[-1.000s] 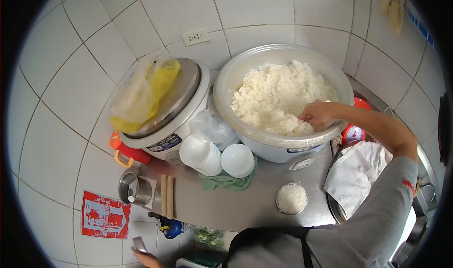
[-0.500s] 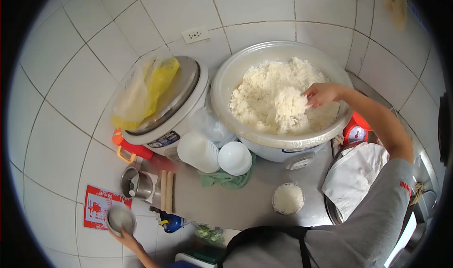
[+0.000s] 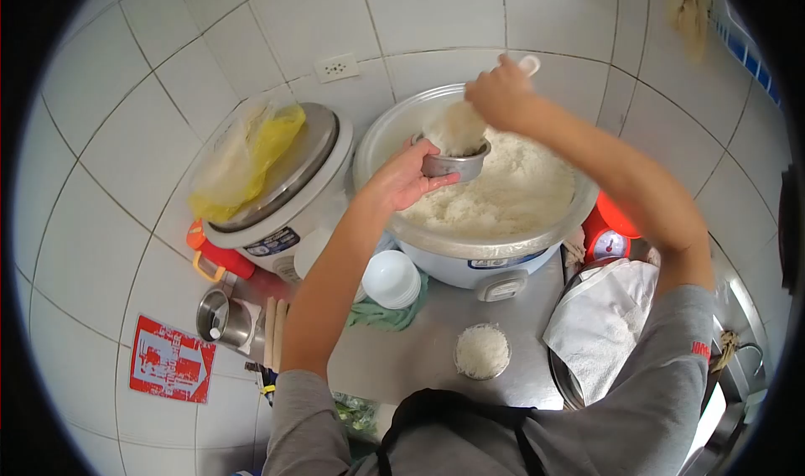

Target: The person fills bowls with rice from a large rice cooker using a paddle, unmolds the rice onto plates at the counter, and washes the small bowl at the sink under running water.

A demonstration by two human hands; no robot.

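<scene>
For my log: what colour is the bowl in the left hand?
The bowl is silvery grey, clearest in head view.

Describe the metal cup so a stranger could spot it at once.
Find the big open cooker of rice. Above it, the left hand holds the cup, shallow and grey. Unlike the metal pot on the left, it is held in the air.

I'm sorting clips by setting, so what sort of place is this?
Probably a commercial kitchen, perhaps a restaurant's: a large open cooker holds a big heap of rice, a second lidded cooker stands beside it, and white bowls sit by them on a metal counter.
</scene>
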